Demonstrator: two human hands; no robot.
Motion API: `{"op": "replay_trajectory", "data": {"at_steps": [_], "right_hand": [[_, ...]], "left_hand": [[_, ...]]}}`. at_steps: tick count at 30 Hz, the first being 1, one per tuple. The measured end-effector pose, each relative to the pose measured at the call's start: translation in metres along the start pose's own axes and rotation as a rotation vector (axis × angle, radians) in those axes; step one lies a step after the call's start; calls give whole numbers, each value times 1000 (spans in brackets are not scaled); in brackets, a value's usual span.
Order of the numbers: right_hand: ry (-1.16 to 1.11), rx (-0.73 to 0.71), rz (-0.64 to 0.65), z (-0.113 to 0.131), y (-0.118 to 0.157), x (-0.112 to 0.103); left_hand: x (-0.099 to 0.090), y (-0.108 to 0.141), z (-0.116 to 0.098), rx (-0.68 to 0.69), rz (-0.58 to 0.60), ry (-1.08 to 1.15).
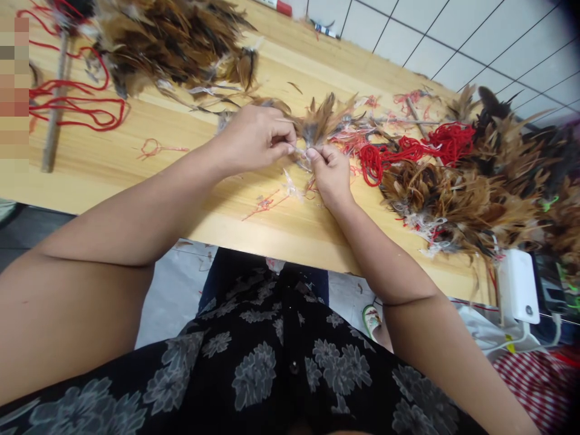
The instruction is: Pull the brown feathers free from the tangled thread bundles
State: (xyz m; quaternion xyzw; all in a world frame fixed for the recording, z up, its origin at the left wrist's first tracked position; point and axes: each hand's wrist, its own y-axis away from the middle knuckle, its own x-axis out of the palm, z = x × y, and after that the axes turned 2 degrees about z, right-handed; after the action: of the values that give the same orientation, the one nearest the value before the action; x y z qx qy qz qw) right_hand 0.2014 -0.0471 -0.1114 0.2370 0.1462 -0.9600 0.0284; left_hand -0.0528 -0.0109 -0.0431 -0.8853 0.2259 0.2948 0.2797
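Note:
Near the middle of the wooden table, my right hand [333, 172] pinches the lower end of a small bunch of brown feathers [324, 118], whose tips point away from me. Thumb and forefinger of my left hand [260, 139] are pressed together just beside it, on what looks like a thin pale string. The string's exact path between the hands is too fine to follow. White fibres [293, 184] and thin red thread scraps [265, 205] lie on the tabletop below my fingers.
Brown feather piles lie at the back left [176, 42] and the right [457, 199]. A red cord bundle [448, 144] sits right of my hands; looped red cord [97, 115] crosses a stick [57, 115] at left. A white power bank [519, 287] stands at the right edge.

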Motion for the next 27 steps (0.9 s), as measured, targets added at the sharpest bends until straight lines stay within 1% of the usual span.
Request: {"op": "replay_trajectory", "data": {"at_steps": [3,5,10,14,16,17,20,21,22,23,25,27], "right_hand": [[46,-7,10,2,1,-1],[69,-18,29,4,2,-1],[112,-34,101,11,4,0],[141,-32,122,10,3,2],[125,-27,112,7,2,3],[103,-23,100,6,2,2],[-15,3,56,6,2,-1],[-59,16,42,6,2,-2],[-98,30,30,7,3,-4],[-128,43,18,8,3,-6],[-169,68,-9,8,3,-8],[-197,80,-24,8,3,-9]], "left_hand": [[-1,0,6,108,38,-130],[-1,0,5,141,62,-197],[3,4,-4,139,65,-312],[12,5,0,111,61,-303],[15,3,5,101,10,-287],[14,1,8,96,-43,-284],[7,-3,11,71,-265,-277],[4,-3,12,56,-315,-263],[1,-4,12,42,-331,-238],[-1,-4,12,32,-305,-201],[-2,-5,12,14,-173,-97],[3,-5,12,-20,-41,8]]}}
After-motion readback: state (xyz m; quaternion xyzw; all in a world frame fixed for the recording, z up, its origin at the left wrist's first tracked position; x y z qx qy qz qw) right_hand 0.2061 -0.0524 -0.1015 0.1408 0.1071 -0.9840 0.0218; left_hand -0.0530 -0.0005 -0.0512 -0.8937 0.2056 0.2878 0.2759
